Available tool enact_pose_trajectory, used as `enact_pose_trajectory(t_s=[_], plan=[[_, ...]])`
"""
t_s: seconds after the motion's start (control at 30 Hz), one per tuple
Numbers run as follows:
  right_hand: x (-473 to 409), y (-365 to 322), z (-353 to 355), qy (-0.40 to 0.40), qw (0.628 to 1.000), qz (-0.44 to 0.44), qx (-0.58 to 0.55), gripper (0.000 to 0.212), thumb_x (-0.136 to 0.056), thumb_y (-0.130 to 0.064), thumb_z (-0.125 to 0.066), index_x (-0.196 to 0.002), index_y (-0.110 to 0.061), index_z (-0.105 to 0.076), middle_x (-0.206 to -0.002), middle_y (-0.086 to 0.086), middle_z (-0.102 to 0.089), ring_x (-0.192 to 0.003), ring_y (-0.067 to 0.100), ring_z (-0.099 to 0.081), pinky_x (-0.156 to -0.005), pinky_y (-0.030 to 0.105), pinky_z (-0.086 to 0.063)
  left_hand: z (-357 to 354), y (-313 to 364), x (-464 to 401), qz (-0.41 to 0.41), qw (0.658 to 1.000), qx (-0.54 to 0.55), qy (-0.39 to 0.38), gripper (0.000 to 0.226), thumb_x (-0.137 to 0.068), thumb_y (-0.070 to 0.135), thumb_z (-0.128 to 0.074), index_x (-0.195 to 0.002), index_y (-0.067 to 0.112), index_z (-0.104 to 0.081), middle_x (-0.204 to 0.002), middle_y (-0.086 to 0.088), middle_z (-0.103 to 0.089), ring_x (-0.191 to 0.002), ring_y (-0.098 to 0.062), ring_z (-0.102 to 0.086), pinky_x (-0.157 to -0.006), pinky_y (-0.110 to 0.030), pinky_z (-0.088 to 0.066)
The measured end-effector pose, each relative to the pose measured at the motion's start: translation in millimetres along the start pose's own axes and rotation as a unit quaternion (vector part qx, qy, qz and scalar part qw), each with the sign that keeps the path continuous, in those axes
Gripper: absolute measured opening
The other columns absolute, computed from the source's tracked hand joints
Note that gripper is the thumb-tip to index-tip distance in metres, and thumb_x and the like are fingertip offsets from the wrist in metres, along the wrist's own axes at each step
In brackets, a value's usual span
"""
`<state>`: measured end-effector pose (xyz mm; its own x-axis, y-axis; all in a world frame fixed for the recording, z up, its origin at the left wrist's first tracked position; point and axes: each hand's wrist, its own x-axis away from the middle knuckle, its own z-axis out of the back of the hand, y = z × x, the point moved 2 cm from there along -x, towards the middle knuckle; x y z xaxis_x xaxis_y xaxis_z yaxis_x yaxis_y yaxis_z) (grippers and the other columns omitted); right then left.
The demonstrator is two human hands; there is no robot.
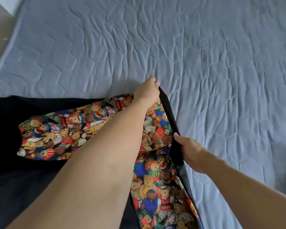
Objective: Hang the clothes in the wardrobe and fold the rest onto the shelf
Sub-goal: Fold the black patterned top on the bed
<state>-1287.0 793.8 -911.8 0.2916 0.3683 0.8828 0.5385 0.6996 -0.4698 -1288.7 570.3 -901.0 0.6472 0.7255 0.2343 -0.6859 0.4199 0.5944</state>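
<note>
Blue quilted bed (205, 47) under dark bear-print garment (64, 134). Left hand (146, 93) pinches far end of black hem, right hand (191, 152) grips near end; hem runs away from person.

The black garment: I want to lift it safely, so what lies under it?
The grey quilted bed cover lies under the black garment, whose teddy-bear print shows. Whether anything else lies beneath is hidden by the cloth.

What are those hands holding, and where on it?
Both grip the garment by its black edge: the left hand at the far corner, the right hand further down that edge.
</note>
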Motion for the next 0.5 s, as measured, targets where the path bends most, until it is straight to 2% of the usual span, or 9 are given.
enact_pose_trajectory(t_s=[0.07, 0.17, 0.23, 0.3, 0.37, 0.43, 0.5], plan=[[-1, -2, 2, 0.003, 0.998, -0.011, -0.068, 0.045, -0.096, -0.038, -0.051, -0.119, -0.001, -0.061, -0.121, 0.017, -0.064, -0.108, 0.03, -0.063, -0.089, 0.034, -0.049, -7, 1, 2, 0.017, 0.999, 0.004, 0.036, 0.029, -0.103, 0.03, -0.028, -0.101, 0.008, -0.047, -0.098, -0.011, -0.059, -0.097, -0.034, -0.056, -0.075, -0.038, -0.037], [-4, 2, 1, 0.039, 0.998, 0.01, -0.049, 0.042, -0.095, -0.04, -0.053, -0.114, -0.004, -0.063, -0.112, 0.017, -0.068, -0.104, 0.033, -0.065, -0.094, 0.04, -0.05, -18, 1, 10, 0.03, 0.997, -0.057, 0.045, 0.04, -0.101, 0.041, -0.029, -0.116, 0.008, -0.045, -0.118, -0.014, -0.056, -0.111, -0.035, -0.052, -0.09, -0.043, -0.036], [0, 11, -3, 0.028, 0.997, 0.055, 0.051, 0.037, -0.09, -0.046, -0.058, -0.109, -0.014, -0.063, -0.101, 0.008, -0.071, -0.094, 0.023, -0.067, -0.09, 0.036, -0.052, -19, -5, 26, -0.026, 0.989, -0.134, 0.052, 0.05, -0.099, 0.049, -0.03, -0.133, 0.013, -0.038, -0.137, -0.014, -0.043, -0.127, -0.033, -0.04, -0.104, -0.046, -0.026], [7, 21, -5, 0.05, 0.981, 0.085, 0.164, 0.027, -0.09, -0.039, -0.061, -0.102, -0.015, -0.061, -0.089, 0.003, -0.068, -0.079, 0.018, -0.064, -0.075, 0.029, -0.05, -11, -21, 55, -0.106, 0.974, -0.192, 0.053, 0.06, -0.098, 0.053, -0.025, -0.149, 0.02, -0.022, -0.153, -0.011, -0.024, -0.141, -0.03, -0.024, -0.115, -0.052, -0.008], [9, 27, -4, 0.09, 0.973, 0.082, 0.196, 0.023, -0.095, -0.031, -0.055, -0.098, -0.01, -0.061, -0.075, 0.006, -0.062, -0.063, 0.019, -0.056, -0.058, 0.027, -0.043, 1, -53, 91, -0.164, 0.955, -0.246, 0.022, 0.065, -0.097, 0.054, -0.019, -0.153, 0.024, -0.009, -0.16, -0.007, -0.008, -0.148, -0.027, -0.006, -0.116, -0.053, 0.009], [10, 28, -5, 0.105, 0.972, 0.074, 0.196, 0.023, -0.096, -0.029, -0.052, -0.094, -0.008, -0.06, -0.065, 0.005, -0.057, -0.054, 0.018, -0.05, -0.051, 0.025, -0.037, 15, -101, 128, -0.172, 0.94, -0.294, -0.023, 0.066, -0.096, 0.054, -0.017, -0.154, 0.026, -0.006, -0.162, -0.005, 0.001, -0.148, -0.023, 0.006, -0.115, -0.052, 0.015], [13, 28, -9, 0.13, 0.96, 0.086, 0.234, 0.024, -0.096, -0.031, -0.053, -0.093, -0.009, -0.06, -0.065, 0.003, -0.057, -0.055, 0.017, -0.051, -0.051, 0.026, -0.037, 37, -154, 161, -0.128, 0.936, -0.325, -0.038, 0.066, -0.095, 0.055, -0.017, -0.154, 0.027, -0.008, -0.162, -0.003, 0.0, -0.149, -0.021, 0.006, -0.116, -0.051, 0.013]])
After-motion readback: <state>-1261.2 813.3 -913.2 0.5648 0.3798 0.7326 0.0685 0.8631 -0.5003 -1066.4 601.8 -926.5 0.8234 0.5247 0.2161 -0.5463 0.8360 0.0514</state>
